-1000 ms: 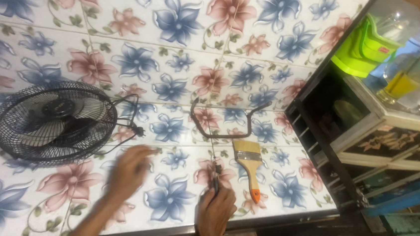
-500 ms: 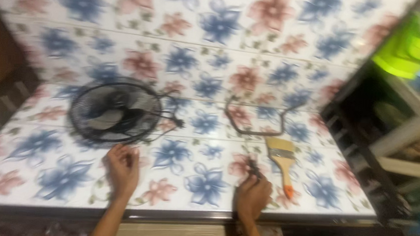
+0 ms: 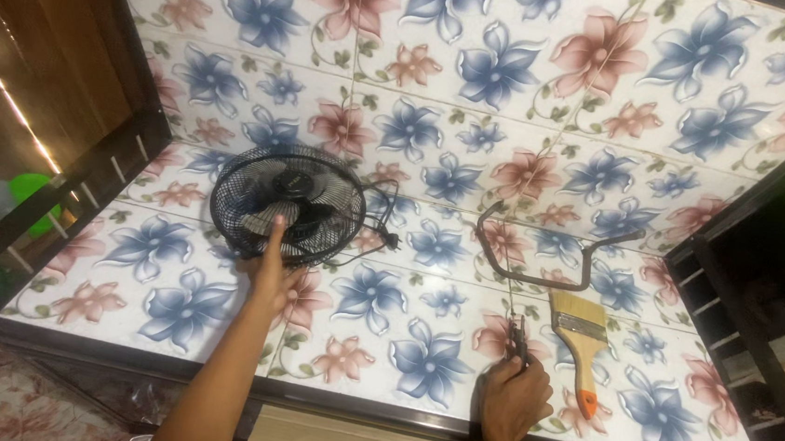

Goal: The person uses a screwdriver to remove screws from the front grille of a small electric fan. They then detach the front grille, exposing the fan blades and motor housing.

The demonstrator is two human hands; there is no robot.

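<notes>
Left grip [image 3: 269, 271] is spread, fingers stretched forward with the fingertips on the near rim of the fan [image 3: 287, 203], which lies flat on its guard on the floral-tiled worktop [image 3: 171, 310] towards the back left; my right grip [image 3: 511, 400] is pressed together around the handle of a small dark tool [image 3: 519, 338] — screwdriver or pliers, I cannot tell — whose tip points away from me over the tile. As I judge it, the first risk is the fan skating: a flat push with open fingers on a wire guard over glazed tile gives little hold, so it could slide or tip rather than come under control. Fingertips could also slip between the guard wires. Its cord [image 3: 381, 220] trails off the right side with the plug [image 3: 391, 242] lying loose, and dragging the fan could snag that cord on the bent metal bar [image 3: 539, 260] that sits just behind the tool. On the right side, the brush [image 3: 581, 338] lies just beside my closed hand, orange handle end near the worktop's front edge — a careless sweep of the wrist could knock it off. A dark shelf frame [image 3: 731, 312] closes in the right end and a dark window frame [image 3: 68, 186] the left, so room sideways is limited.
</notes>
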